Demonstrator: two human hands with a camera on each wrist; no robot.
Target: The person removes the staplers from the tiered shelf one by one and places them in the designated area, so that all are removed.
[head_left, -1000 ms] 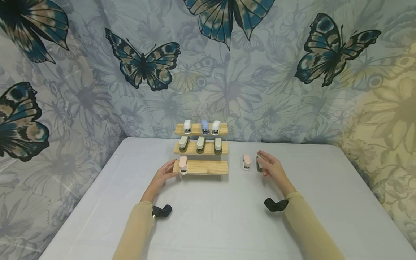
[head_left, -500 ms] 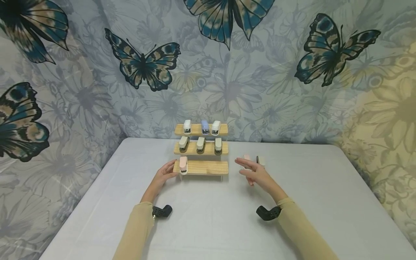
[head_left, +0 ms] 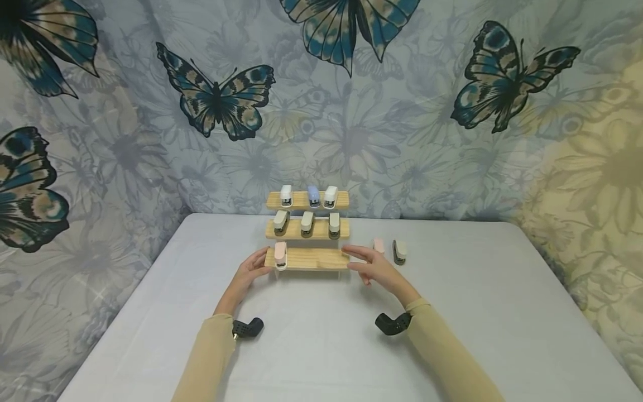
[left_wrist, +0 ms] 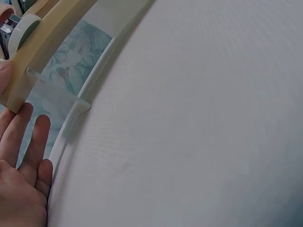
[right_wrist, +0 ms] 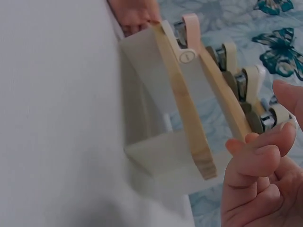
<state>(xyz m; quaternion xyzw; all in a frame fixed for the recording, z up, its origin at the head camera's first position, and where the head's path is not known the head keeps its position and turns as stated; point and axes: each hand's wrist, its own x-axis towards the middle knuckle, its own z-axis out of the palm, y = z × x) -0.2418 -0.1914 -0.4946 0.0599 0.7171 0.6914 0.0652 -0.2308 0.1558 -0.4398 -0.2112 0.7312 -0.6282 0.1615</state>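
A three-tier display stand point(head_left: 313, 259) with wooden shelves and clear side supports stands on the table. A pink stapler point(head_left: 280, 255) sits at the left end of its bottom shelf. My left hand point(head_left: 247, 279) pinches that shelf's left end, thumb on the wood and fingertips underneath in the left wrist view. At the shelf's other end is my right hand point(head_left: 374, 268), holding nothing, its fingers loosely bent; whether it touches the wood I cannot tell. Behind it a second pink stapler point(head_left: 379, 244) is partly hidden. A cream-and-dark stapler point(head_left: 399, 252) lies to the right.
Three cream staplers with dark bases, one a middle stapler point(head_left: 307, 223), stand on the middle shelf. The top shelf bears two white staplers and a blue stapler point(head_left: 313, 196). A patterned butterfly cloth point(head_left: 351, 145) hangs behind the white table point(head_left: 311, 346).
My right hand has moved left from the loose staplers to the bottom shelf's right end, uncovering the cream-and-dark stapler. My left hand stays at the shelf. The head view has shifted slightly.
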